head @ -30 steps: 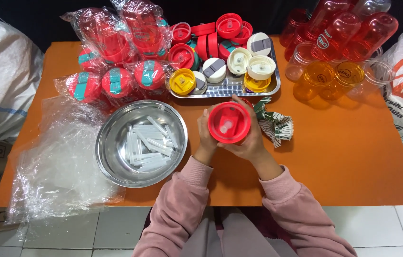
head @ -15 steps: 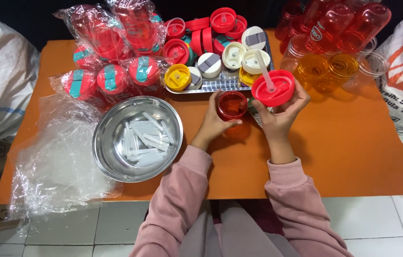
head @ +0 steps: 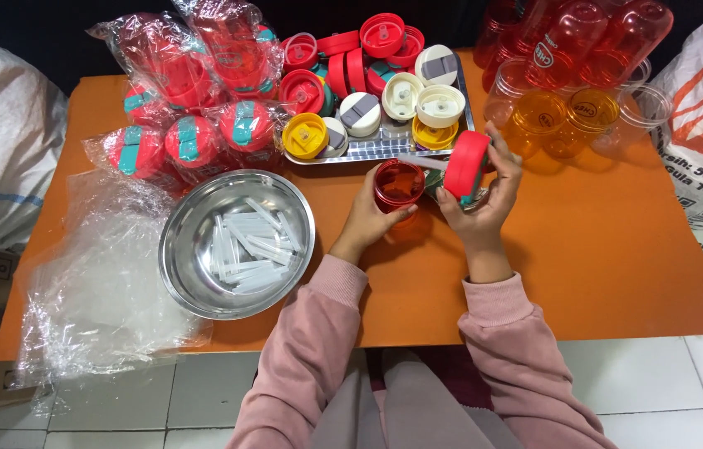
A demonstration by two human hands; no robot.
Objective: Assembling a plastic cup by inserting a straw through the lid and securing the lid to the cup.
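**Lid off, straw dangling, lots to knock over**

Head view, the only one here: the left hand (head: 366,218) is wrapped around a red cup (head: 399,185) just above centre frame, fingers closed on its side, cup upright on the orange table (head: 617,249). The right hand (head: 489,195) is clamped on a red lid (head: 465,166) turned on edge just right of the cup, with what looks like a pale straw (head: 420,160) poking from it toward the cup's mouth.

What I'd worry about: the lid is tilted and the straw is aimed loosely, so it could catch the rim instead of dropping inside, and bend or pop out. The lid is pinched by its edge, so a slip drops it onto the metal tray (head: 385,150) of loose lids right behind, touching distance, and scatters them. The orange cups (head: 572,116) at upper right sit near the right elbow's swing. The steel bowl (head: 237,243) of straws at left centre is close to the left forearm, and the plastic bags (head: 102,283) at lower left hang over the table edge, easy to drag off.
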